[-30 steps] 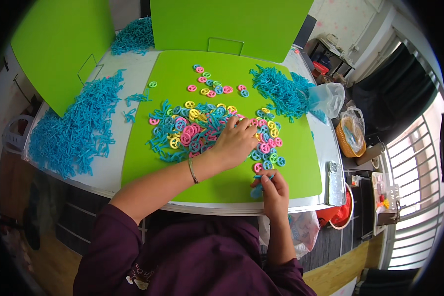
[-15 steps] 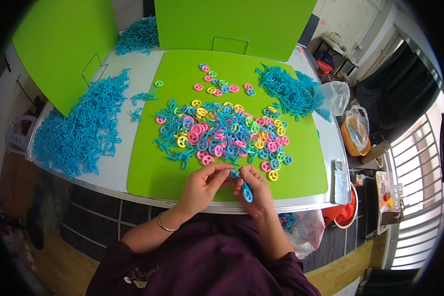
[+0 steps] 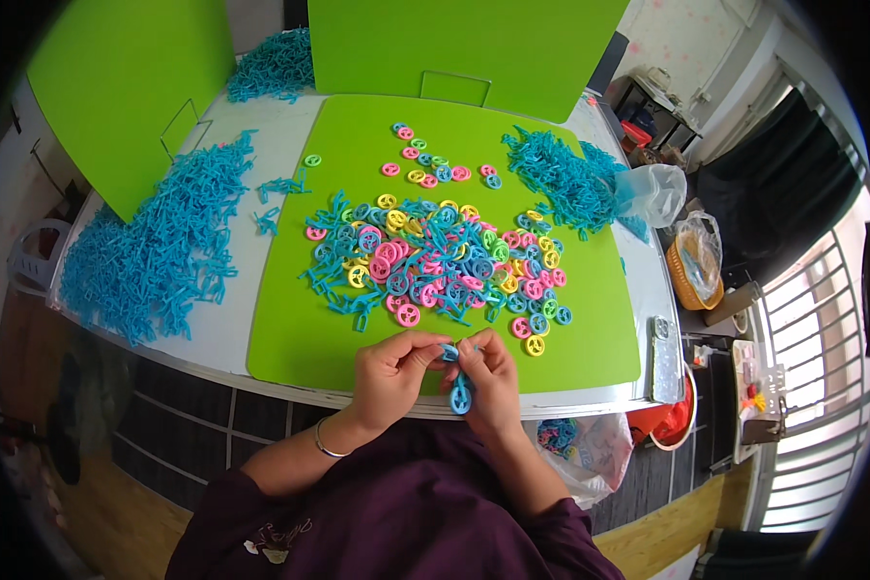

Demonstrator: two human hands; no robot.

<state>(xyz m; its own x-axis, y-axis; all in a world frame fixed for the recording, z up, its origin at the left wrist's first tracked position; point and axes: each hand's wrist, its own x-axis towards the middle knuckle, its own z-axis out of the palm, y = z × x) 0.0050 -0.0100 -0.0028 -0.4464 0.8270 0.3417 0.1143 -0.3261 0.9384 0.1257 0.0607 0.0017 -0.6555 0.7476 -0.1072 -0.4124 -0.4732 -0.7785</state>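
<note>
- Your left hand (image 3: 389, 372) and right hand (image 3: 493, 375) meet at the near edge of the green mat (image 3: 590, 338), both pinching one small blue piece (image 3: 460, 389) between the fingertips.
- The blue piece hangs just past the mat edge, over your lap, with a round blue wheel at its lower end. If a pinch slips, it likely drops onto your clothes or the floor, not the tabletop (image 3: 227, 329).
- Both hands are closed on the same piece. Fingers hide the joint, so I cannot tell whether the parts are seated; a crooked push could pop them apart.
- The pile of coloured wheels and blue sticks (image 3: 435, 266) sits just beyond your knuckles. A forward reach with the wrists low could sweep pieces off the mat.
- The big heap of blue sticks (image 3: 155, 251) lies well to your left, right up to the tabletop edge; an elbow nudge would likely spill some.
- The smaller blue heap (image 3: 561, 179) at the far right touches a clear plastic bag (image 3: 652, 191) hanging at the corner; loose bits could slide off there.
- The bracelet (image 3: 325, 445) on your left wrist could snag sticks on a low pass.
</note>
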